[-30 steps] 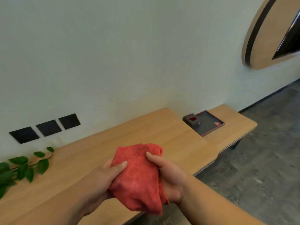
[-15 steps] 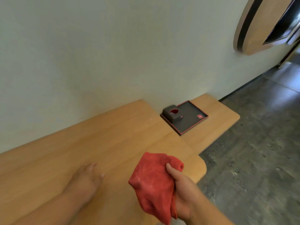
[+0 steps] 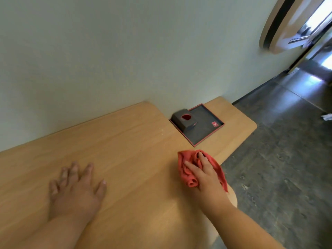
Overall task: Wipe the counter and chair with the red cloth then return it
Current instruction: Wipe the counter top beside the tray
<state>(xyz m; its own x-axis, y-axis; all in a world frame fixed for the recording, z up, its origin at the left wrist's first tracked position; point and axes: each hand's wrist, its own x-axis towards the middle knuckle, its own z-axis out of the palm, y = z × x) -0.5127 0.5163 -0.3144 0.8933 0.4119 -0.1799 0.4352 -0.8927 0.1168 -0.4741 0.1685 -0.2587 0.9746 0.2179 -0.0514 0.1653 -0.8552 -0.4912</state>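
Observation:
The red cloth lies bunched on the wooden counter, close to its right front edge. My right hand presses down on the cloth, fingers spread over it and gripping its folds. My left hand rests flat on the counter to the left, fingers apart, holding nothing. No chair is in view.
A dark tray with a red rim sits on the counter just beyond the cloth, with a small dark box at its back corner. The wall runs along the counter's far side. Grey floor lies to the right. A round wooden panel hangs on the wall.
My left hand let go of the cloth and settled flat on the counter. My right hand brought the cloth down from the air onto the counter near the tray.

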